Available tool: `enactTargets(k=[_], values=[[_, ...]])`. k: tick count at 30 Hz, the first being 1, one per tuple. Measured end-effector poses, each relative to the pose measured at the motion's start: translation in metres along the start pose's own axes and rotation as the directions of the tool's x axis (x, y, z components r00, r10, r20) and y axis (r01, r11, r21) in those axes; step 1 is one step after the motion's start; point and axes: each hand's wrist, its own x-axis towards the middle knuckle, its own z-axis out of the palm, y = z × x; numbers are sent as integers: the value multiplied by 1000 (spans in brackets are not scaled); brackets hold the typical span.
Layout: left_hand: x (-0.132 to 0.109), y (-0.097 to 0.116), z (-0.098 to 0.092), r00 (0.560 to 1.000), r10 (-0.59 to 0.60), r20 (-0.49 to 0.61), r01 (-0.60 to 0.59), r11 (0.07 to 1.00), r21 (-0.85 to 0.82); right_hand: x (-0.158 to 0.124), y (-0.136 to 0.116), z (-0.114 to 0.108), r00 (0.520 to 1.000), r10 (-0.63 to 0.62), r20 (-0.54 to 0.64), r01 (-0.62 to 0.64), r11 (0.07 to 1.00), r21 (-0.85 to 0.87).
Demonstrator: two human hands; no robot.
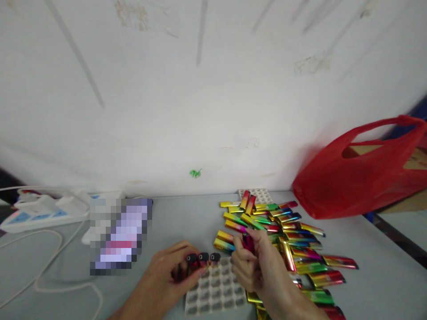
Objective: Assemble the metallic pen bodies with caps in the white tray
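No legible text, no readable label, brand or number; phone screen point(124, 229) pixelated past reading

- Tray point(216, 291) on the bench point(170, 218), between left hand point(173, 271) and right hand point(260, 264).
- Sticks point(287, 254) strewn right of the tray, under and beyond the right hand.
- Second tray point(265, 195) behind the sticks, near the wall point(213, 98).
- Bag point(333, 178) far right.
- Power strip point(36, 217) far left; right of it, pixelated, probably a phone point(122, 233).
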Motion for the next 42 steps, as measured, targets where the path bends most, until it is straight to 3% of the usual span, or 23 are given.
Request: enactTargets(k=[7, 15, 20, 30, 38, 42], values=[[1, -1, 0, 1000, 8, 6, -8, 1000, 13, 11, 11, -9, 996, 18, 83, -23, 998, 56], [1, -2, 0, 1000, 17, 9, -17, 1000, 4, 10, 17, -20, 998, 15, 59, -15, 1000, 8], [0, -4, 1, 1000, 16, 6, -16, 1000, 15, 12, 17, -21, 994, 28, 104, -31, 999, 26], [0, 1, -1, 1000, -12, 25, 12, 1000, 6, 4, 6, -6, 1000, -15, -24, 14, 999, -50], [1, 0, -1, 1000, -12, 26, 12, 1000, 9, 4, 3, -4, 999, -37, -24, 35, 997, -75], [2, -2, 0, 1000, 13, 6, -13, 1000, 0, 8, 3, -10, 1000, 7, -7, -8, 985, -175]])
